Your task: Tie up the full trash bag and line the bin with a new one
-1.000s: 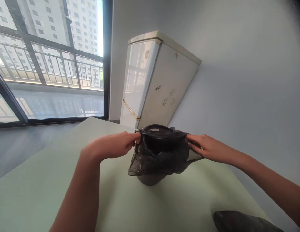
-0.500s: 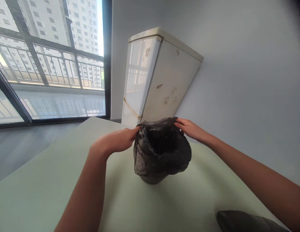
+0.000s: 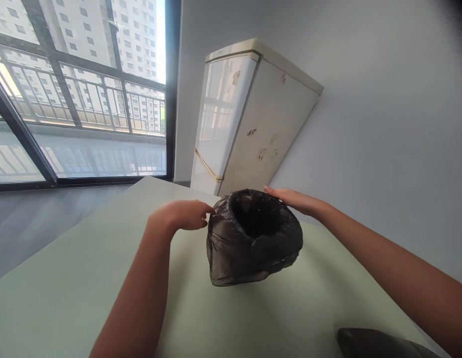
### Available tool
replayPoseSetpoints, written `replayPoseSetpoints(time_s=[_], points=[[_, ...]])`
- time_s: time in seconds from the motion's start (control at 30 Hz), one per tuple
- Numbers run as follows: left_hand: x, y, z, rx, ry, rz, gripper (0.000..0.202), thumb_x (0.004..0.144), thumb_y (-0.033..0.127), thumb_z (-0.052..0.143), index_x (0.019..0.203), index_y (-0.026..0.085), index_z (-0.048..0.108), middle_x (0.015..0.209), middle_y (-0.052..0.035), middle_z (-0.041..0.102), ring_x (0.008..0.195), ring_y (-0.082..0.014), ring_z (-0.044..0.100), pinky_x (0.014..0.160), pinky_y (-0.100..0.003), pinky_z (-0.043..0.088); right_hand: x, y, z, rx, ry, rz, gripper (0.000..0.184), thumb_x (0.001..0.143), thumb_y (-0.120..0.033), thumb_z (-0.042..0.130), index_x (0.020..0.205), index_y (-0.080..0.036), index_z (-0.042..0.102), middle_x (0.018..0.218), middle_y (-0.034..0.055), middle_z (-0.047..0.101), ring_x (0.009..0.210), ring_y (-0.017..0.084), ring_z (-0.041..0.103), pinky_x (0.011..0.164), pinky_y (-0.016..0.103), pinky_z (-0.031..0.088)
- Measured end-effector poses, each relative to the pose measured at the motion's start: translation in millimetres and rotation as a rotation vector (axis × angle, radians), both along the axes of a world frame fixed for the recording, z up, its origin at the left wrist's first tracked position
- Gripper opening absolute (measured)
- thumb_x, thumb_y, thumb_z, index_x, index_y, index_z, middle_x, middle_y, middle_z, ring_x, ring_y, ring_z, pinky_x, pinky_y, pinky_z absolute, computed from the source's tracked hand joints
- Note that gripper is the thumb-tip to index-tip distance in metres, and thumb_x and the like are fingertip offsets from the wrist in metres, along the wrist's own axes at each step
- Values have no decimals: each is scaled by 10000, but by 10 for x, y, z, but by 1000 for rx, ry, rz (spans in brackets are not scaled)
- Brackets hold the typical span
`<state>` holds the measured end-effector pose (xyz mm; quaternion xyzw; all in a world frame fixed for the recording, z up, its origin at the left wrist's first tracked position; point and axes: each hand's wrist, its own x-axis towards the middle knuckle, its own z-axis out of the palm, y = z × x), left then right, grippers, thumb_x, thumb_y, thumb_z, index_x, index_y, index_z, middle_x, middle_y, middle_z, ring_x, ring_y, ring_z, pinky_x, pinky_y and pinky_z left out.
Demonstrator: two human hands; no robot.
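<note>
A black garbage bag (image 3: 238,251) lines a small bin and hangs folded down over its outside. The dark opening (image 3: 259,219) faces up toward me, and the bag's film covers most of the bin's wall. At the bag's left side, my left hand (image 3: 188,215) has its fingers bent, with the fingertips on the film's edge. My right hand (image 3: 296,200) lies along the far right of the rim, fingers stretched out against the bag; some of them are hidden behind it.
The bin stands on a pale green tabletop (image 3: 85,263). A dark object (image 3: 376,343) lies at the lower right edge. Behind the table are a white fridge (image 3: 268,119) with worn patches, a grey wall and a large window (image 3: 104,99).
The far edge of the bag, which both hands held up, has come down over the rim. The opening shows rounder, and the film now hangs lower around the bin.
</note>
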<state>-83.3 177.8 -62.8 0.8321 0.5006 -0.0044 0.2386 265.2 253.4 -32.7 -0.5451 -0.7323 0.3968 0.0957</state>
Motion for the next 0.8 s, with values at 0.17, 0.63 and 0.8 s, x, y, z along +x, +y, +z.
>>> replayPoseSetpoints(time_s=[0.17,0.63,0.8], points=[[-2,-244,120,151,-85,59,287,967,320,505,1142,249,721,1166,-87,742,971,-257,690,841,-345,526,161,-142,108,302,-185,65,507,839,-681,713,1028,-211,735,941,65,758,868,235,679,788,345,520],[246,-659,-4,218,-14,32,579,1007,425,551,1579,375,471,1400,-92,674,1182,-325,690,980,-448,534,1224,-372,119,144,-147,-433,271,741,-371,820,857,-142,735,757,60,677,663,161,611,464,218,518],[192,-775,98,426,-137,-198,449,1063,433,508,1511,458,536,1376,-24,692,1221,-279,669,1058,-430,522,1936,-514,113,193,-245,-648,238,850,-295,770,914,-65,757,812,134,749,648,108,641,585,189,491]])
